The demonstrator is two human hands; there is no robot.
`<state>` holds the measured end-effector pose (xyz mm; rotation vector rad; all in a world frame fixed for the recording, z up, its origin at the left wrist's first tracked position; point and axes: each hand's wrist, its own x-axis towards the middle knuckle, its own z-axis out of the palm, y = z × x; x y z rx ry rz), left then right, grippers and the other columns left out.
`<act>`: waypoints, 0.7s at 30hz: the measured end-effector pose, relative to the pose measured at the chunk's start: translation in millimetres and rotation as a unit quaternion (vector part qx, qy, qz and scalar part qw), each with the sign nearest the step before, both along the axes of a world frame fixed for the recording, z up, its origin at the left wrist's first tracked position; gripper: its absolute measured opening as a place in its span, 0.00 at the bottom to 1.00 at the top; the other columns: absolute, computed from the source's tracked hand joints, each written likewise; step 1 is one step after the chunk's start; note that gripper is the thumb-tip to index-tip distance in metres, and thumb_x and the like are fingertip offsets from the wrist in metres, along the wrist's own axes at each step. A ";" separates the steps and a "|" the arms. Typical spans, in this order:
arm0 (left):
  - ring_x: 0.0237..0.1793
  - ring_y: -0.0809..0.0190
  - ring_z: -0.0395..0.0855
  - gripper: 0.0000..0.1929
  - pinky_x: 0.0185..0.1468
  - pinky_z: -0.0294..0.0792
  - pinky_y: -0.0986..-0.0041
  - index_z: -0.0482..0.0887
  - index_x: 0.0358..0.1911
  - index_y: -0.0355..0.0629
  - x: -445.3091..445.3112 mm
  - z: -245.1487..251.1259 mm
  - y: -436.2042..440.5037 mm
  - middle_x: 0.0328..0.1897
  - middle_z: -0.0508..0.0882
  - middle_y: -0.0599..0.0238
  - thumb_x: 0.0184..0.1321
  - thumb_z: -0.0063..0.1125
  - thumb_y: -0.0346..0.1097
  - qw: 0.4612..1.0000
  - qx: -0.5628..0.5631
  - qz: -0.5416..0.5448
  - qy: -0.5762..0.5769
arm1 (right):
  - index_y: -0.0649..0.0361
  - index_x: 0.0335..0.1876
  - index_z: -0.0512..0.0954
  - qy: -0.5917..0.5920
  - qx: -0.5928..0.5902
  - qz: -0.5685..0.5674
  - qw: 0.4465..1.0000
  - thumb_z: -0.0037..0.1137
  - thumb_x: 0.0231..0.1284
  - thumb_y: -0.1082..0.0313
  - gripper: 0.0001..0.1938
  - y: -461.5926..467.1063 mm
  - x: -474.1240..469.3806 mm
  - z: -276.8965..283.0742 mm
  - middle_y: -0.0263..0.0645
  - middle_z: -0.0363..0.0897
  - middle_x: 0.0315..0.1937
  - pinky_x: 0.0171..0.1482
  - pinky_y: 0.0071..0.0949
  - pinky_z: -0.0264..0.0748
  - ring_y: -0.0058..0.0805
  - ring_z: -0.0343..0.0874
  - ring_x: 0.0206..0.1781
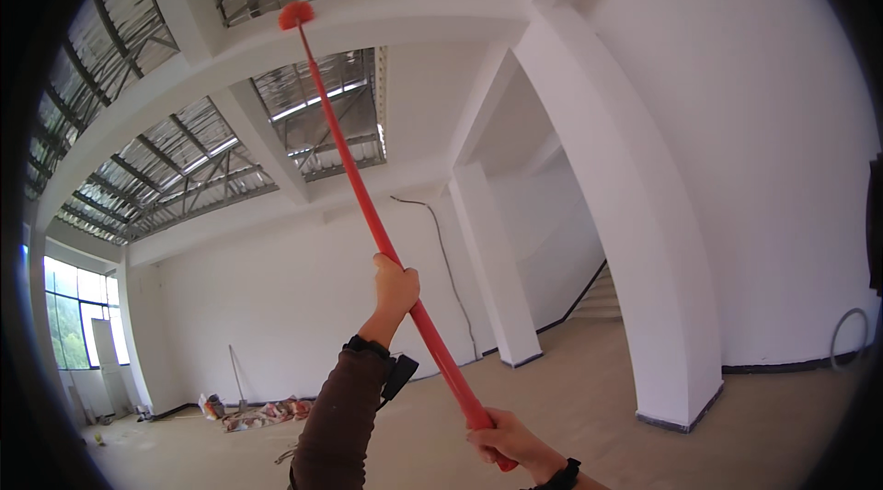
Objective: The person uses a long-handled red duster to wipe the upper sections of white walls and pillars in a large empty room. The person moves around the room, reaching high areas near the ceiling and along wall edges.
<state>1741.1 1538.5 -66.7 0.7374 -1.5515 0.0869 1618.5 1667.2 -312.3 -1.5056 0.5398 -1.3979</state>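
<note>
A long red telescopic pole point(357, 181) slants up and away to the left, with a round red bristle brush head point(296, 15) at its far tip. The brush appears against the white ceiling beam point(248, 42); whether it touches cannot be told. Partway along the shaft my left hand point(397, 284) is wrapped around it, arm raised in a dark brown sleeve. My right hand point(507, 436) grips the pole close to its lower end. Each wrist wears a black strap, and a small black box point(400, 376) hangs by the left one.
White columns point(662, 269) with dark bases stand to the right, before a staircase point(599, 293). Metal roof trusses point(200, 173) show through ceiling openings. A shovel point(238, 380), a crumpled sheet point(269, 414) and a bucket point(214, 407) lie along the far wall. A cable point(445, 249) hangs there.
</note>
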 end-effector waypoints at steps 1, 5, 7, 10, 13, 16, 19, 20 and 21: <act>0.33 0.38 0.80 0.17 0.33 0.73 0.55 0.57 0.42 0.29 -19.5 4.1 2.2 0.34 0.77 0.35 0.52 0.46 0.29 1.000 0.000 0.003 -0.015 | 0.61 0.36 0.68 -0.008 -0.012 -0.009 1.000 0.53 0.56 0.73 0.06 -0.4 -11.7 0.6 0.31 0.66 0.18 0.19 0.19 0.62 0.18 0.65 0.15; 0.34 0.37 0.80 0.18 0.36 0.73 0.52 0.56 0.43 0.30 -110.6 20.2 5.1 0.35 0.77 0.34 0.51 0.47 0.29 0.996 0.028 -0.058 -0.053 | 0.61 0.36 0.68 -0.075 -0.009 -0.018 0.997 0.52 0.56 0.74 0.05 1.4 -72.1 0.8 0.31 0.66 0.16 0.19 0.20 0.61 0.19 0.65 0.15; 0.35 0.37 0.79 0.20 0.36 0.74 0.52 0.56 0.44 0.31 -163.6 25.3 5.7 0.36 0.77 0.34 0.52 0.48 0.30 0.993 0.042 -0.082 -0.077 | 0.60 0.35 0.68 -0.108 -0.017 -0.009 0.994 0.51 0.57 0.74 0.05 4.9 -108.4 3.8 0.32 0.66 0.16 0.18 0.20 0.61 0.20 0.64 0.14; 0.36 0.38 0.80 0.22 0.31 0.76 0.54 0.55 0.46 0.31 -235.8 36.4 7.8 0.36 0.76 0.35 0.51 0.49 0.31 0.991 -0.006 -0.085 -0.102 | 0.59 0.34 0.67 -0.125 -0.031 -0.014 0.992 0.50 0.57 0.74 0.05 9.7 -156.9 15.6 0.32 0.66 0.16 0.17 0.20 0.60 0.20 0.64 0.14; 0.34 0.40 0.81 0.22 0.25 0.76 0.54 0.56 0.47 0.31 -301.2 46.5 12.7 0.37 0.77 0.38 0.51 0.49 0.31 0.980 0.056 -0.158 -0.102 | 0.59 0.33 0.66 -0.101 -0.046 -0.086 0.990 0.49 0.56 0.73 0.05 15.1 -204.5 23.2 0.32 0.67 0.15 0.14 0.21 0.59 0.20 0.64 0.12; 0.29 0.44 0.81 0.21 0.22 0.75 0.55 0.57 0.46 0.32 -356.2 45.0 15.4 0.35 0.77 0.41 0.52 0.49 0.31 0.965 0.103 -0.216 -0.109 | 0.58 0.32 0.65 -0.064 -0.043 -0.169 0.983 0.47 0.56 0.73 0.04 19.4 -241.7 26.7 0.33 0.68 0.14 0.13 0.22 0.60 0.21 0.65 0.11; 0.28 0.45 0.81 0.20 0.22 0.75 0.56 0.57 0.45 0.33 -385.7 45.9 14.1 0.34 0.77 0.42 0.52 0.49 0.30 0.956 0.120 -0.239 -0.116 | 0.58 0.31 0.64 -0.061 -0.006 -0.204 0.977 0.48 0.56 0.73 0.05 20.7 -261.5 30.3 0.34 0.68 0.14 0.14 0.23 0.62 0.22 0.66 0.11; 0.28 0.44 0.81 0.19 0.22 0.75 0.56 0.57 0.44 0.33 -391.7 46.2 12.6 0.35 0.77 0.41 0.52 0.49 0.30 0.957 0.118 -0.240 -0.115 | 0.58 0.31 0.64 -0.055 0.002 -0.212 0.976 0.49 0.56 0.73 0.06 21.3 -266.2 31.0 0.33 0.67 0.15 0.14 0.23 0.63 0.22 0.66 0.12; 0.29 0.44 0.81 0.19 0.22 0.75 0.56 0.57 0.44 0.32 -405.6 41.4 10.6 0.35 0.77 0.41 0.51 0.49 0.30 0.952 0.118 -0.252 -0.126 | 0.58 0.32 0.64 -0.050 -0.005 -0.208 0.977 0.50 0.56 0.73 0.06 21.6 -275.1 29.1 0.33 0.67 0.15 0.15 0.23 0.64 0.22 0.66 0.12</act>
